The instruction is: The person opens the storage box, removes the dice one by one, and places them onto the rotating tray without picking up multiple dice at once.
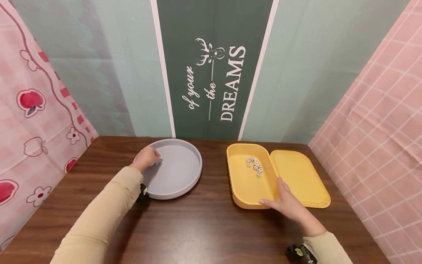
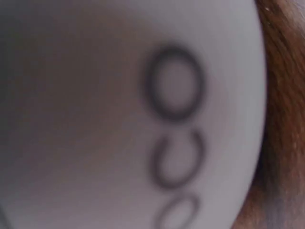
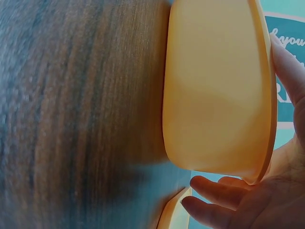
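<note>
My left hand (image 1: 148,158) is over the left side of the round grey tray (image 1: 174,185), pinching a small white die (image 1: 160,158) between thumb and fingertips. Blurred dark lettering (image 2: 176,157) on a pale curved surface fills most of the left wrist view, and that hand does not show there. On the right, my right hand (image 1: 288,201) holds the near right corner of the yellow box (image 1: 244,190), thumb over its near rim. Fingers (image 3: 214,193) of this hand lie by the box's outer wall in the right wrist view. Several small white dice (image 1: 255,167) lie inside the box.
A flat yellow lid (image 1: 298,179) lies right of the box. Everything stands on a dark wooden table (image 1: 197,227). A green printed cloth (image 1: 214,73) hangs behind, with pink patterned cloths (image 1: 389,128) at both sides.
</note>
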### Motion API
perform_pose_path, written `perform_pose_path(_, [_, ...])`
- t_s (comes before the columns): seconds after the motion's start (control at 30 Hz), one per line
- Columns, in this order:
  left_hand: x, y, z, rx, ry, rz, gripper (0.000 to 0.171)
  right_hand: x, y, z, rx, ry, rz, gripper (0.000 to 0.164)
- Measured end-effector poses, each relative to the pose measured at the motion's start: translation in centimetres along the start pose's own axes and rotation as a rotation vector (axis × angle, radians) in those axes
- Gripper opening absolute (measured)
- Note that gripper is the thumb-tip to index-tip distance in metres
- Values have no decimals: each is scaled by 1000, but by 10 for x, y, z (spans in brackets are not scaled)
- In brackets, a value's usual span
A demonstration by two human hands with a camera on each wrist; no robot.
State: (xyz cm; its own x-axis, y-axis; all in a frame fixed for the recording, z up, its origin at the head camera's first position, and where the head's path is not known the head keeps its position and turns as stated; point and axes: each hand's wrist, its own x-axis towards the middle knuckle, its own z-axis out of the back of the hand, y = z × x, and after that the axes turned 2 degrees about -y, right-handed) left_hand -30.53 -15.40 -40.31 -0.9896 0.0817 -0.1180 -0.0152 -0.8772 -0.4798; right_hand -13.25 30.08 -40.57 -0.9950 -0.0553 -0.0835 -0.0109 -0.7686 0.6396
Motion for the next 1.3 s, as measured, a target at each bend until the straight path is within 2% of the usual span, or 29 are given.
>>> perform_pose_path(0.17, [2, 0, 0, 7, -18, -2, 12, -1, 0, 2, -4, -7, 3, 119])
perform_pose_path(0.5, [0, 2, -2, 6, 0, -5, 11, 0, -1, 0, 3, -16, 6, 120])
perform_pose_path(0.87, [-5, 0, 5, -15, 2, -11, 23, -1, -3, -3, 31, -23, -3, 121])
perform_pose_path(1.13, [-7, 1, 9, -40, -11, -44, 29, -3, -3, -4, 21, -18, -7, 121])
perform_pose_path(1.3, [-8, -4, 10, -76, -7, -93, 31, -5, -2, -4, 16, -14, -15, 119])
